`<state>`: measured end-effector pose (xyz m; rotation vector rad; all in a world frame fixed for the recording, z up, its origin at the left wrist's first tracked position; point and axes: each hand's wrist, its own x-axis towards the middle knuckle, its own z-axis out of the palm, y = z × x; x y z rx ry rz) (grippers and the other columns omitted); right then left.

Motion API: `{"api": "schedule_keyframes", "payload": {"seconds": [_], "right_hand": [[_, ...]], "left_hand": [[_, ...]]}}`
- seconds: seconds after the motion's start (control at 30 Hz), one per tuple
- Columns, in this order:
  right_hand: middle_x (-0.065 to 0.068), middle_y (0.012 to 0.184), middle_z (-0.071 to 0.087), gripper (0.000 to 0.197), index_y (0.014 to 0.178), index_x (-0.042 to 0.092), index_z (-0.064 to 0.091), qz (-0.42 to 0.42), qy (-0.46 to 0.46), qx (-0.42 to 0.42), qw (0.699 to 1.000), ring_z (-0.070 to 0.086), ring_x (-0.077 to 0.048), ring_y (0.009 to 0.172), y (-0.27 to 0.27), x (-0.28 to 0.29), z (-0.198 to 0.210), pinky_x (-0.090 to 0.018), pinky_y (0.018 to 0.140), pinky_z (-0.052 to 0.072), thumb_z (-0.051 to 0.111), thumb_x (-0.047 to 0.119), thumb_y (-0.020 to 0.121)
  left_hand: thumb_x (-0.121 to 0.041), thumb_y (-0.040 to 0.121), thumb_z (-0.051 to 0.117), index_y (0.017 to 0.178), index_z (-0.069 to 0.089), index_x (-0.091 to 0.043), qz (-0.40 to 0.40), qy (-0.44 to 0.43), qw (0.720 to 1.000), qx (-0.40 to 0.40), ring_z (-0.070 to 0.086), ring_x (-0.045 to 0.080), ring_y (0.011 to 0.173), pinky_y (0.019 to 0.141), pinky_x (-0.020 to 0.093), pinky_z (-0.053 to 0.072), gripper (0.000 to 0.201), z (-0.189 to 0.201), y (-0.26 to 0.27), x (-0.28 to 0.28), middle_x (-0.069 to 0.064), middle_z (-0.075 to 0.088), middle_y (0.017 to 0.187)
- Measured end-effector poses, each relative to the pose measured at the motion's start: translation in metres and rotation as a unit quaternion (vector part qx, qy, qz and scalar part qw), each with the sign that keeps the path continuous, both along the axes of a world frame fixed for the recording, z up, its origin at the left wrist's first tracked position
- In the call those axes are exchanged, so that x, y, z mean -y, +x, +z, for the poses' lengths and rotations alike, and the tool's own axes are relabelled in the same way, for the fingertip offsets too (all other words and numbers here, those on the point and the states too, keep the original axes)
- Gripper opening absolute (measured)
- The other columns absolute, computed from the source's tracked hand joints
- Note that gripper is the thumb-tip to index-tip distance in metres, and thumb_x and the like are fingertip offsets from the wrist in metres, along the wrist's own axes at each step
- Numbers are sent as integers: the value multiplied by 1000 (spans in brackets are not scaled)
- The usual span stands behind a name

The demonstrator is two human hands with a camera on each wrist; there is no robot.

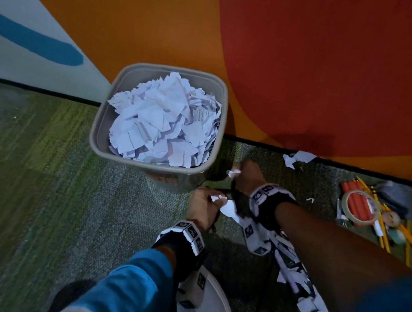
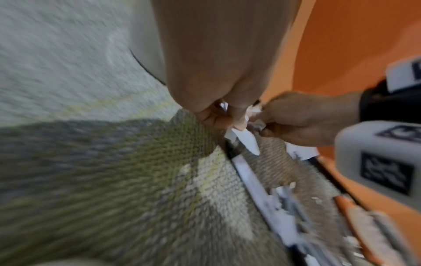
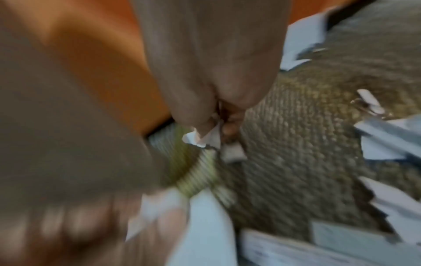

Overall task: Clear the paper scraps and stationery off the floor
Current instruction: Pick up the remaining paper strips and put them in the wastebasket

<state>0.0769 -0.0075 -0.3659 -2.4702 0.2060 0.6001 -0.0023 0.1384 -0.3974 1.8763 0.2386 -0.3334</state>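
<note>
Head view: grey bin [image 1: 96, 130] stands on the carpet [image 1: 35, 164] by the far wall, heaped w/ torn paper above the rim. Left hand [image 1: 201, 207] and right hand [image 1: 247, 176] sit just near-right of the bin, each w/ fingers curled round a small wad of paper scraps [image 1: 229, 207]. More scraps on the floor: one by the wall at far right [image 1: 298, 157], a trail [image 1: 311, 304] under the right forearm. Stationery pile [image 1: 368, 211] at far right – tape rolls, red markers, yellow pencils – untouched.

Left wrist view: left hand's fingers [image 2: 214, 117] pinch a white scrap [image 2: 249, 142]; right hand's clump touches it. Blurry, edges only.

Right wrist view: fingertips [image 3: 200, 124] clamp a crumpled bit [image 3: 203, 137]. More loose pieces lie on the carpet to the right.

Handling, my read: paper is near-weightless, soft, crushes w/o harm – so rake and bunch into a fistful, squeeze tight, no care needed. Flat bits cling to carpet pile; lift by a torn edge w/ nail or fingertip. Bin is overfull, so press the load down or pieces spill back. Pencils are stiff, roll easily: grab mid-shaft as a bundle. Tape: hook thru the hole.
</note>
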Motion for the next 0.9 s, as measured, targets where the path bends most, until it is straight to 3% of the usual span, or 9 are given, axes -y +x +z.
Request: {"api": "schedule_keyframes", "payload": {"seconds": [0.1, 0.23, 0.3, 0.4, 0.57, 0.63, 0.7, 0.73, 0.9], "right_hand": [[-24, 62, 61, 38, 57, 2, 53, -18, 55, 29, 998, 53, -22, 52, -4, 10, 24, -31, 57, 42, 68, 23, 86], [-22, 53, 54, 39, 47, 11, 43, -4, 117, 78, 990, 53, -21, 51, -14, 29, 65, -52, 62, 50, 64, 28, 76], [-12, 54, 55, 34, 56, 5, 56, -12, 134, 82, 988, 55, -18, 56, -17, 32, 92, -47, 68, 50, 69, 23, 81], [0, 67, 59, 16, 84, 7, 71, -18, 138, 106, 985, 52, -9, 60, -18, 28, 138, -28, 61, 43, 76, 21, 84], [-6, 75, 67, 13, 91, 7, 72, -18, 178, 147, 973, 57, -13, 60, -5, 0, 213, -27, 57, 47, 75, 19, 86], [-5, 77, 66, 15, 91, 7, 72, 12, 172, 169, 970, 56, -11, 62, 3, -17, 236, -21, 55, 46, 75, 20, 87], [-4, 82, 68, 13, 92, 9, 74, 38, 155, 174, 972, 58, -11, 68, 11, -36, 254, -12, 50, 41, 75, 21, 86], [-3, 83, 69, 12, 92, 11, 74, 49, 149, 172, 973, 59, -10, 69, 14, -47, 260, -11, 50, 41, 76, 21, 85], [1, 85, 70, 12, 93, 18, 76, 25, 176, 157, 971, 66, -14, 78, 26, -87, 271, -30, 71, 56, 78, 24, 83]], "left_hand": [[6, 79, 76, 66, 73, -24, 19, -71, 997, -9, 64, 7, 67, 71, 23, 48, 33, 20, -14, -16, -5, 70, 71], [3, 77, 78, 64, 76, -27, 35, -111, 993, 1, 62, 10, 68, 69, 27, 48, 33, 63, -25, -43, -3, 73, 73], [-2, 78, 80, 68, 77, -29, 11, -111, 994, -9, 62, 8, 69, 70, 28, 47, 29, 88, -29, -53, -3, 74, 76], [-7, 80, 81, 75, 78, -22, -81, -83, 993, -6, 63, 4, 73, 77, 23, 47, 16, 141, -38, -64, -6, 75, 80], [-20, 85, 78, 87, 77, -16, -217, 10, 975, 40, 55, 1, 62, 59, 15, 42, 5, 242, -20, -88, -7, 71, 75], [-20, 85, 78, 85, 77, -16, -182, 23, 980, 73, 52, 7, 58, 56, 19, 42, 4, 273, -2, -101, 3, 70, 70], [-15, 84, 79, 82, 76, -14, -71, 14, 993, 95, 54, 14, 55, 52, 24, 45, 3, 295, 15, -113, 19, 70, 74], [-11, 84, 78, 81, 75, -12, -12, 6, 995, 100, 57, 14, 55, 50, 25, 49, 4, 302, 24, -119, 18, 71, 77], [-5, 84, 76, 81, 75, -15, 104, 25, 988, 112, 70, 19, 70, 72, 39, 63, 10, 305, 65, -126, 4, 76, 87]]}}
